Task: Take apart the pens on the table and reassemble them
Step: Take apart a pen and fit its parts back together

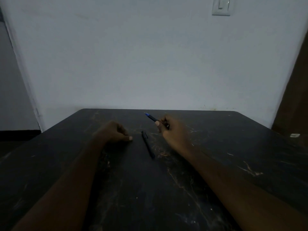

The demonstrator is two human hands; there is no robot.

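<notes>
A dark pen (pixel 148 144) with a clip lies on the black table (pixel 216 147), between my two hands. My right hand (pixel 171 129) grips a second pen (pixel 151 117) by its rear part; its blue tip points up and to the left, above the table. My left hand (pixel 116 132) rests on the table just left of the lying pen, fingers curled with the thumb out, and I see nothing in it. The dim light hides fine detail of both pens.
The scratched table reaches to a pale wall at the back. A small white object (pixel 294 135) sits at the table's right edge. A brown door (pixel 295 90) stands at the right, and a light switch (pixel 222 5) is high on the wall.
</notes>
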